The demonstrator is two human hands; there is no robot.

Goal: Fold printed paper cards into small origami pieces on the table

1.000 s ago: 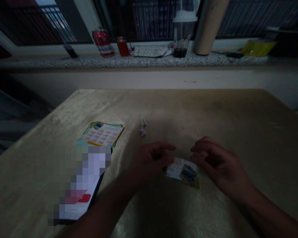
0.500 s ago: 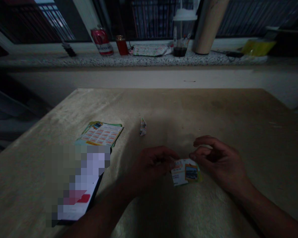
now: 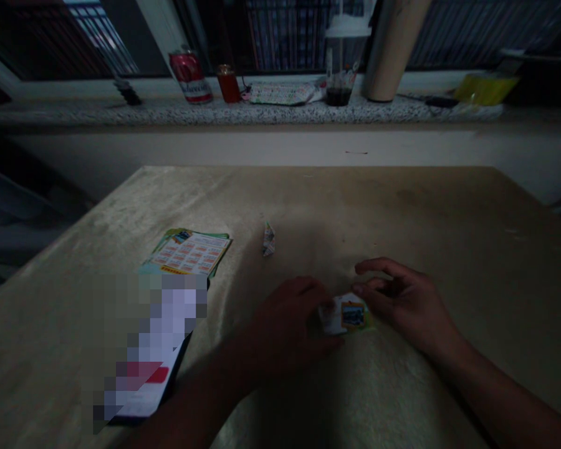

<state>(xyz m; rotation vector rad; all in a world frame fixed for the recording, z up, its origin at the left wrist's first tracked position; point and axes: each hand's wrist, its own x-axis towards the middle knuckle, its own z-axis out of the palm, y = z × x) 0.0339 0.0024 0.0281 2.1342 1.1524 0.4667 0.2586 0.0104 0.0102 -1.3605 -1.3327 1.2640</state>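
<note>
Card, printed, with a picture in a yellow-orange border at its right end, is between the two hands, in the near half of the desk, well short of the far edge. Left hand: partly open, fingers curved over the card's left end, thumb extended along its near side; firmness of hold cannot be told. Right hand: half curled, index finger raised apart from the thumb, thumb tip at the card's far edge; whether it grips the card cannot be determined. Folded paper piece: alone beyond the left hand, left of the desk's middle. Stack of printed cards: toward the desk's left edge, slightly fanned. Phone: nearer side of the stack, lying aslant, screen lit and partly pixelated, beside the left forearm. Windowsill, beyond the desk's far edge: red can, lidded cup holding dark liquid.
</note>
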